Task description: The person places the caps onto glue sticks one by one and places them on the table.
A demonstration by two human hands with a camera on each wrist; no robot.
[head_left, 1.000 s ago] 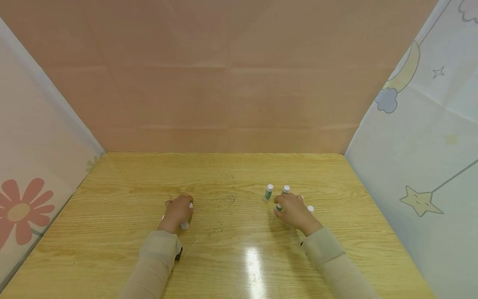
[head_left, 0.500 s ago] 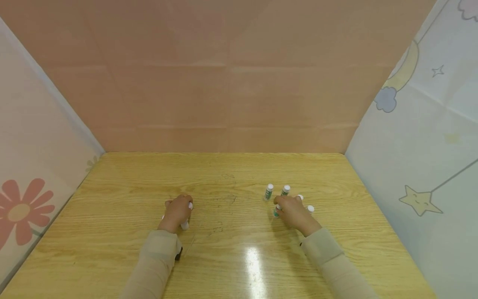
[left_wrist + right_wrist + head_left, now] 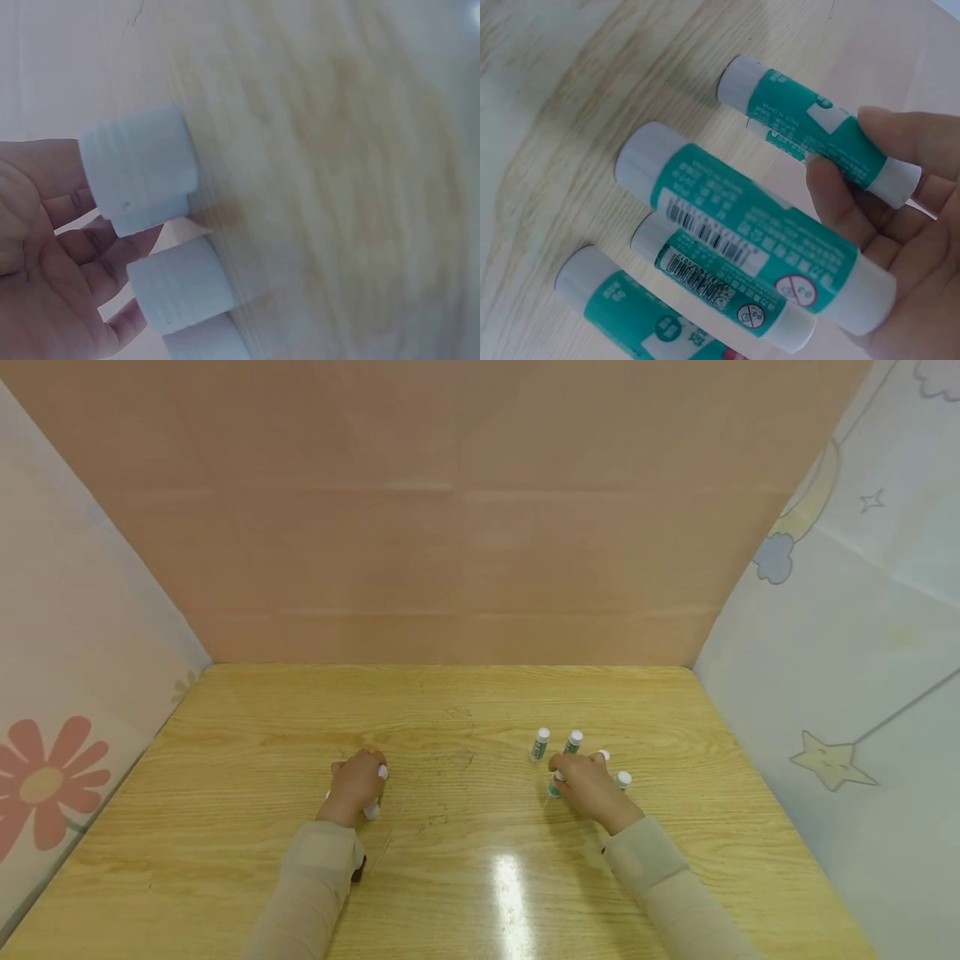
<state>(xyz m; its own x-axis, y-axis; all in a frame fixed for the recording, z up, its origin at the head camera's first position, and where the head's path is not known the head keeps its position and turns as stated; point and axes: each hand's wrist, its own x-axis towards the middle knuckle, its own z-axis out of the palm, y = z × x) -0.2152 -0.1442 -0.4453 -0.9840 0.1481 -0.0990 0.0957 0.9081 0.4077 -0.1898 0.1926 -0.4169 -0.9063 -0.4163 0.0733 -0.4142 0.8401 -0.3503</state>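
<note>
In the head view my right hand (image 3: 592,789) is lowered over a cluster of white-ended glue sticks on the right of the table. Its thumb and index finger pinch one green-labelled glue stick (image 3: 817,127), clear in the right wrist view. A larger-looking glue stick (image 3: 735,225) is closer to that camera, with others beside it. On the left, my left hand (image 3: 356,785) reaches round a white-capped stick (image 3: 139,161); the thumb and finger tips are hidden behind its cap. A second white cap (image 3: 180,285) stands beside it, under the palm side.
Two upright glue sticks stand beyond the right hand, one at the left (image 3: 540,745) and one near the fingers (image 3: 573,742). Another white cap (image 3: 623,779) shows beside the wrist. The wooden table (image 3: 457,818) meets a plain back panel (image 3: 457,568) and patterned side panels.
The glue stick at my right fingers has shifted slightly down and toward me since a second ago, with that hand moving only a little. My left hand looks still.
</note>
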